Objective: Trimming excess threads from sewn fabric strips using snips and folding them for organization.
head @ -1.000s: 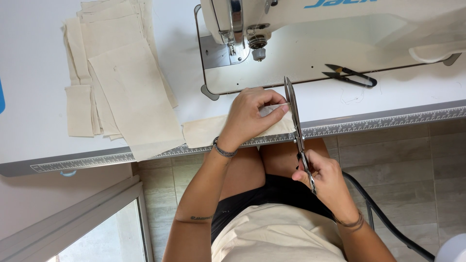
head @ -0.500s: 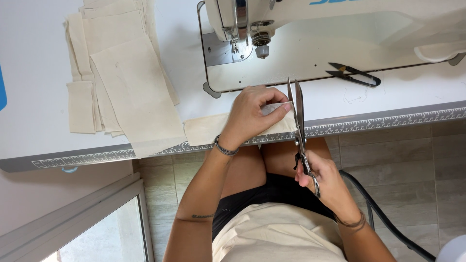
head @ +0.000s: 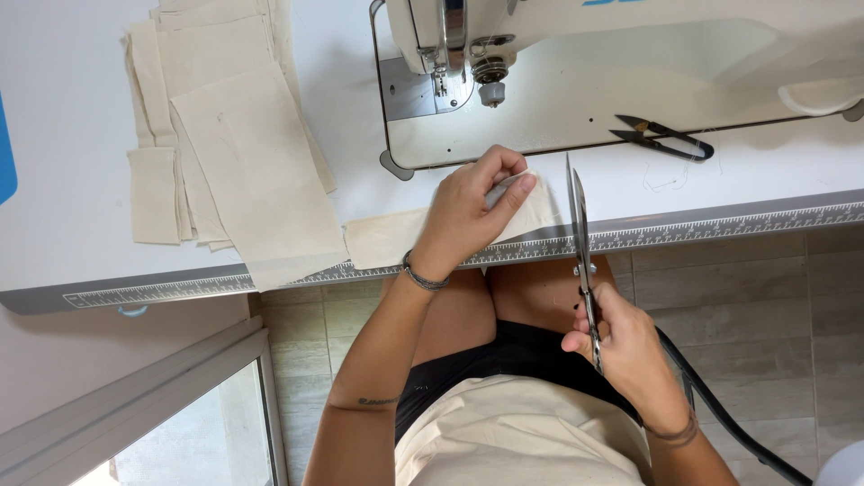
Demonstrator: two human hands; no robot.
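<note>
Two hands are working at the near edge of a white bench (head: 72, 207), whose front is carrying a printed ruler strip. The left hand (head: 472, 211) is curling closed, pinching the right end of a cream fabric strip (head: 396, 236) that is lying flat along that edge. The right hand (head: 630, 351) is gripping the handles of long scissors (head: 580, 243), blades nearly closed, just right of the strip. A pile of cream fabric pieces (head: 234, 135) is lying to the left, a sewing machine (head: 540, 54) is standing on the far side, and thread snips (head: 664, 139) are resting on the right. Pale tile floor (head: 774, 297) is showing below.
</note>
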